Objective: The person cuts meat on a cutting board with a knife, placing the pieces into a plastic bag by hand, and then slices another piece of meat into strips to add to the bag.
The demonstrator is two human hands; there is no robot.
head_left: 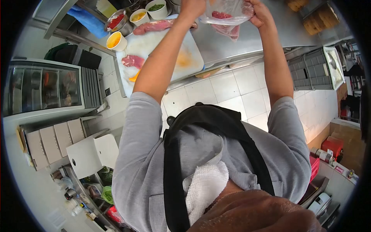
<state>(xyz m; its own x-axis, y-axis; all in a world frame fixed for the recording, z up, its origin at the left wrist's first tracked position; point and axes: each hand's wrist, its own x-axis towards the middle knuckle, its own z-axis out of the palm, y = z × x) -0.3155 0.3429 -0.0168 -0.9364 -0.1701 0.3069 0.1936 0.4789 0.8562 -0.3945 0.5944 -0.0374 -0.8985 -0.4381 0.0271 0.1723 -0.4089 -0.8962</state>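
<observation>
A clear plastic bag (232, 17) with pieces of red meat (222, 14) in it hangs over the steel counter at the top. My right hand (261, 14) is closed on the bag's right edge. At the bag's left side, my left hand (193, 7) is closed on it, its fingers partly cut off by the frame's top. A white cutting board (185, 44) lies left of the bag. On it are a long strip of meat (154, 26), a smaller meat piece (133, 61) and an orange strip (135, 77), partly behind my left forearm.
Tubs with orange food (114, 40), yellow food (139, 17) and chopped greens (157, 8) stand beyond the board, near a metal bowl with red pieces (116, 21). A blue cloth (89, 19) lies at upper left. Right of the counter is a grey crate (311, 69).
</observation>
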